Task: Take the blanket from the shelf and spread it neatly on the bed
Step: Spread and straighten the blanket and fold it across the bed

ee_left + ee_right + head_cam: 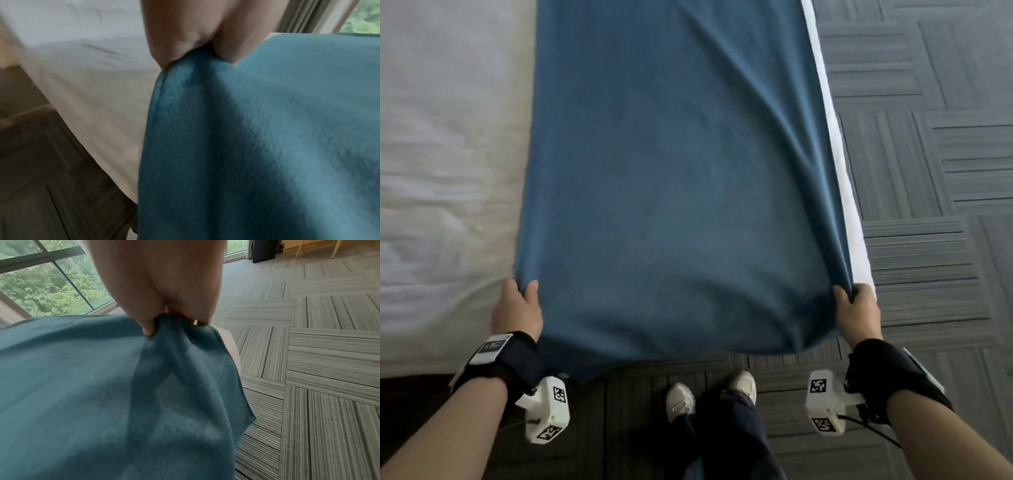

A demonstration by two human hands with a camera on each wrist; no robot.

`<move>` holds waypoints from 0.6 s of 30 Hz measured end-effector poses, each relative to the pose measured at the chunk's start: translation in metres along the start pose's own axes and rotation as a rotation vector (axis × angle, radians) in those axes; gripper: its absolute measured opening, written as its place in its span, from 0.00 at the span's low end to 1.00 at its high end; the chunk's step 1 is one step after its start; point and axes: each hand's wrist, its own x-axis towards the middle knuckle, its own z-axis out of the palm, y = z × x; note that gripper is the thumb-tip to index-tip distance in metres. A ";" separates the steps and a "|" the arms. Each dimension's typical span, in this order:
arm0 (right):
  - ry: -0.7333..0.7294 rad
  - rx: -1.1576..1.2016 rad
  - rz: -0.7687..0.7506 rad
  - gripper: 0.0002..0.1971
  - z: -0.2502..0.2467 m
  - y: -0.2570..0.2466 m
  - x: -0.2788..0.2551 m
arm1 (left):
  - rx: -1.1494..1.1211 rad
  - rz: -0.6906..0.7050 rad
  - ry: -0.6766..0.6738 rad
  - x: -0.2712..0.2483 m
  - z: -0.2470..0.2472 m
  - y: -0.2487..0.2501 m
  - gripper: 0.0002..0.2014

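Observation:
A blue blanket (671, 164) stretches as a long strip away from me along the right side of the white bed (448, 154). Its near end sags over the foot of the bed. My left hand (520, 305) grips the near left corner, thumb on top. My right hand (854, 308) pinches the near right corner, where the cloth bunches into folds. In the left wrist view my left hand (191, 55) clamps the blanket (257, 146) edge. In the right wrist view my right hand (174, 316) holds gathered blanket (102, 386).
Grey striped carpet tiles (928, 137) cover the floor right of the bed and under my feet (709, 394). A strip of white sheet (839, 164) shows along the bed's right edge. A large window (41, 280) lies beyond the bed's far end; wooden furniture legs (308, 248) stand far right.

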 end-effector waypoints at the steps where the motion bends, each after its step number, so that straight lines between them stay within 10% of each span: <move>1: -0.011 0.015 -0.010 0.12 -0.001 0.001 -0.002 | 0.006 0.005 0.019 -0.004 -0.003 -0.003 0.17; 18: -0.228 0.029 -0.018 0.20 -0.008 0.023 -0.006 | 0.034 -0.153 -0.156 -0.020 -0.008 -0.045 0.14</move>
